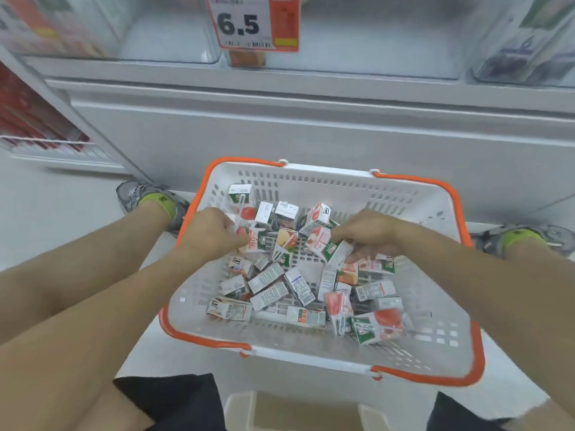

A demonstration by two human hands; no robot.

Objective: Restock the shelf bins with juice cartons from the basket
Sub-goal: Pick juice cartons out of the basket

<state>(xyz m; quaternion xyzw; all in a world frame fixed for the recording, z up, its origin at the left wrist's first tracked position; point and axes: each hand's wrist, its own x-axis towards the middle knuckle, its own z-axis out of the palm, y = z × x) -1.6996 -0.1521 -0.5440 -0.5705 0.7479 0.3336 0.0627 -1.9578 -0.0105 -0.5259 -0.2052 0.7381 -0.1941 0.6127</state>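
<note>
1. The basket [314,359], white with orange handles, sits on the floor between the person's shoes; loose juice cartons [280,293] cover its bottom.
2. The left hand [214,231], near the basket's far left side, has its fingers curled round a carton [256,242].
3. The right hand [370,234], toward the far right side, pinches another carton [334,250].
4. Beyond the basket, clear shelf bins [373,42] carry a price tag [253,23] at their front edge.
</note>
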